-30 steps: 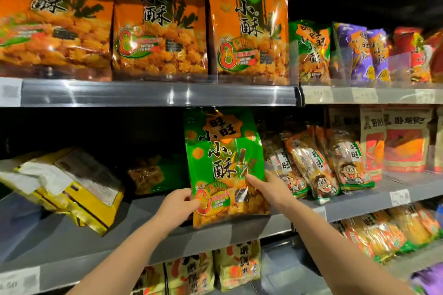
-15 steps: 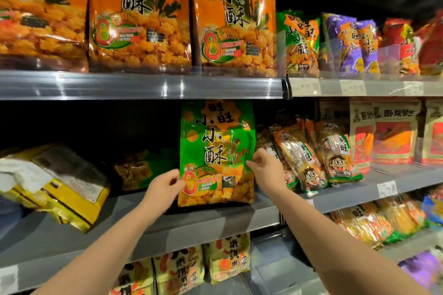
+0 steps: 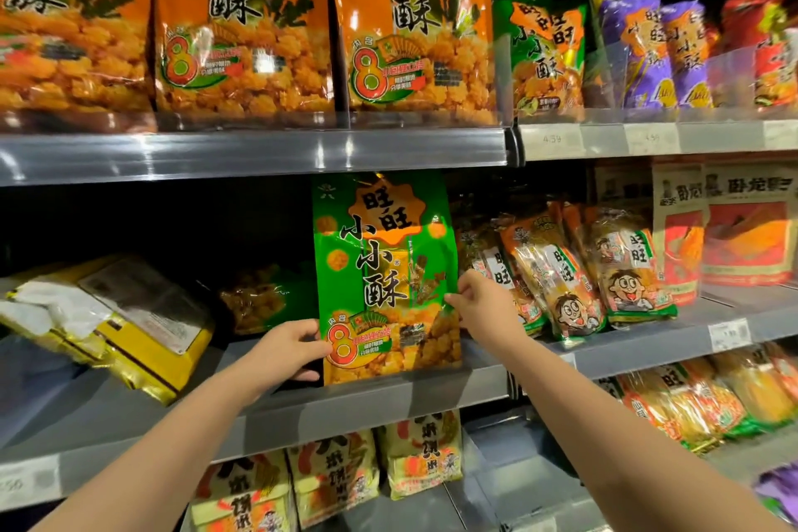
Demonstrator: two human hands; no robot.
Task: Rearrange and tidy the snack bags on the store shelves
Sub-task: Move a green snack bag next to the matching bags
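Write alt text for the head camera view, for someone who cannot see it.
Two bare hands hold a tall green snack bag upright on the middle shelf, the left hand gripping its lower left edge and the right hand pinching its right edge. Above it stand orange bags; yellow bags lie tipped over at the left.

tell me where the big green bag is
In the head view the green snack bag stands upright on the middle shelf, centre frame, held at its edges by the left hand and right hand.
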